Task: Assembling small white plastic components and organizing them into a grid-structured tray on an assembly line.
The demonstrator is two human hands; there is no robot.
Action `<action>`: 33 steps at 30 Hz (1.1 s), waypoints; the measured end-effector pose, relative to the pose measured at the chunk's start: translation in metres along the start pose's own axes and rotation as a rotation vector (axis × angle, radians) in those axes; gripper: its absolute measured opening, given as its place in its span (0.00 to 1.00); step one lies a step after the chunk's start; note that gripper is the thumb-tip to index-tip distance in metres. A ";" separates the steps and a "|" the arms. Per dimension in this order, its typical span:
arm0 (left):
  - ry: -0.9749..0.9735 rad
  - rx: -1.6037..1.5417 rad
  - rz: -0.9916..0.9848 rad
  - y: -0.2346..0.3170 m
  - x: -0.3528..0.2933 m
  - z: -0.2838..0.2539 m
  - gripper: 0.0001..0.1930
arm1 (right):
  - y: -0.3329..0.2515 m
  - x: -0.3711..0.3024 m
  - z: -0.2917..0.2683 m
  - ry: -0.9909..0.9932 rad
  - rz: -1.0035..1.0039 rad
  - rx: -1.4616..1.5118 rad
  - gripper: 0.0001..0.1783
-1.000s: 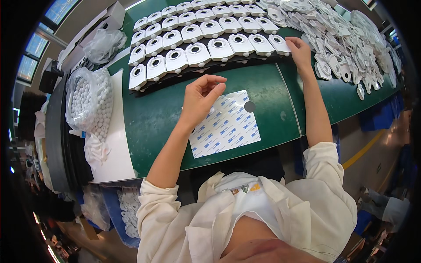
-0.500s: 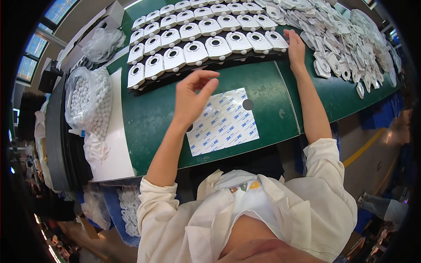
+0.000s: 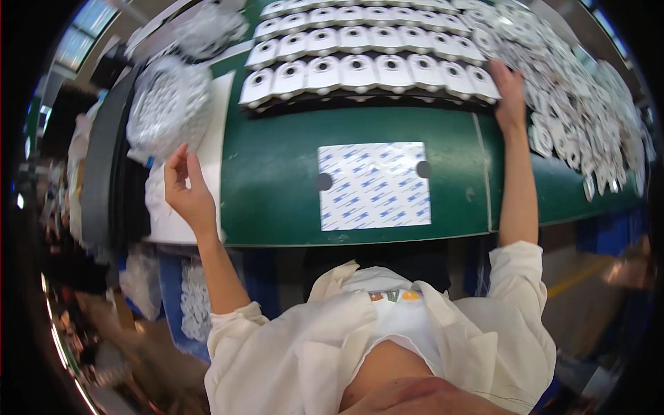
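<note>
- White pieces [image 3: 358, 71] stand in curved rows at the table's far side, each with a rounded top, a dark round hole and a small pale knob at its lower edge; black supports [image 3: 290, 105] show beneath the front row.
- Green tabletop [image 3: 277, 173] carries a white sheet [image 3: 373, 194] with blue print and a dark disc at each side edge.
- Loose white parts [image 3: 564, 104] heap up on the right; a clear bag of white balls [image 3: 169, 104] sits at the left, by a white board [image 3: 176, 225].
- Windows [image 3: 83, 34] show at upper left, a yellow floor line [image 3: 570, 283] at lower right.
- Left hand [image 3: 188, 187]: fingers loosely curled, thumb apart, near the bag, nothing visible in it.
- Right hand [image 3: 510, 93]: beside the front row's end piece; blurred, so I cannot tell whether it grips.
</note>
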State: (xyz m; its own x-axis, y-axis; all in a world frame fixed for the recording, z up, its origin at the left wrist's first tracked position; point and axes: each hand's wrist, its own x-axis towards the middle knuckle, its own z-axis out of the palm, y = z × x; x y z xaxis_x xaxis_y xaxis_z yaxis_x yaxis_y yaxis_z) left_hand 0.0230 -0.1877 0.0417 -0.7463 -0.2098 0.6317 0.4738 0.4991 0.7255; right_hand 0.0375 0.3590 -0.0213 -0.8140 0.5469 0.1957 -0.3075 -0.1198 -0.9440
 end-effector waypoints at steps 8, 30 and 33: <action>0.041 0.698 0.202 -0.070 0.016 -0.066 0.11 | 0.008 0.006 -0.034 0.229 0.107 0.248 0.27; -0.366 0.119 0.517 0.033 -0.012 0.100 0.04 | 0.011 0.005 -0.026 0.214 0.109 0.208 0.18; -0.622 0.043 0.813 0.045 -0.022 0.140 0.05 | 0.013 0.003 -0.025 0.177 0.110 0.188 0.20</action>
State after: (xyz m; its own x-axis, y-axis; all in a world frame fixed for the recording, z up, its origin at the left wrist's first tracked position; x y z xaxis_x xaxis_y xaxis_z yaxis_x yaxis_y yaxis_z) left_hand -0.0044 -0.0427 0.0221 -0.3225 0.6726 0.6660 0.9368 0.3279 0.1224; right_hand 0.0438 0.3801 -0.0393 -0.7542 0.6560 0.0296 -0.3212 -0.3293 -0.8879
